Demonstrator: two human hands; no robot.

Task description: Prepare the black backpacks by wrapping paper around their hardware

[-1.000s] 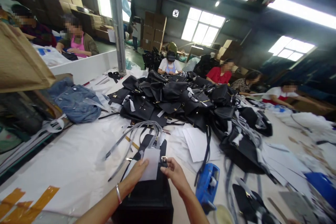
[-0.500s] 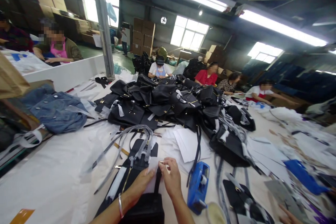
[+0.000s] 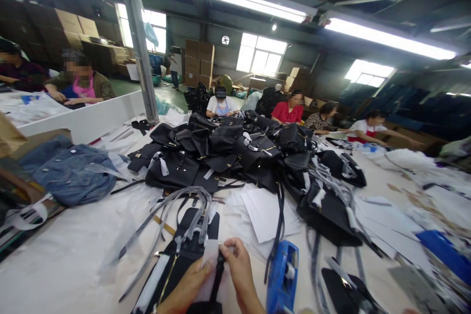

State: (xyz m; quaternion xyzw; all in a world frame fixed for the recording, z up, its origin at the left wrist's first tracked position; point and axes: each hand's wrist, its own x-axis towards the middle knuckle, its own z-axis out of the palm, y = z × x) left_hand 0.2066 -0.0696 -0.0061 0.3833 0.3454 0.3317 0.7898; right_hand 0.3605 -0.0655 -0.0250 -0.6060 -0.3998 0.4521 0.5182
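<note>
Head view: left hand (image 3: 192,280) grips paper (image 3: 210,252), right hand (image 3: 238,261) pinches strap (image 3: 218,275)

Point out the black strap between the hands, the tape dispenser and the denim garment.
Black strap (image 3: 218,274): head view, about midway along its visible length.
Blue tape dispenser (image 3: 280,282): head view, on its blue body.
Blue denim garment (image 3: 73,174): head view, on the crumpled fabric near its middle.

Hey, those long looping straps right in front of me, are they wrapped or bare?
Wrapped, it seems: the long straps look grey, cloudy and shiny, as a see-through covering would.
</note>
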